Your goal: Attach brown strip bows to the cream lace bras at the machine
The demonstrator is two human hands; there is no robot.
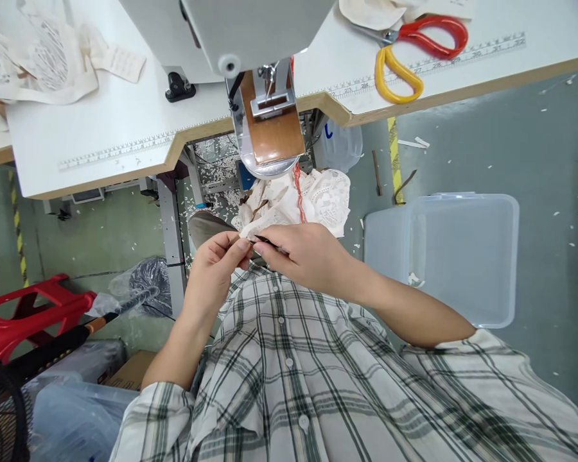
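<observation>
My left hand (221, 258) is closed, thumb against fingers, pinching the near edge of a white lace garment (325, 199). The cloth lies bunched over my lap, below the sewing machine's arm. My right hand (308, 253) is wrapped round a thin black pointed tool (266, 241). Its tip reaches the cloth at my left fingertips; most of it is hidden in my palm, so its exact kind does not show. A red cord (298, 192) hangs from under the machine over the garment.
Ahead is the sewing machine (270, 115) on a white table (120, 128) with printed rulers. Scissors (399, 48) with red and yellow handles lie right, lace pieces (43, 58) left. A clear plastic bin (462, 256) stands right; a red stool (33, 308) and a fan (2, 410) are left.
</observation>
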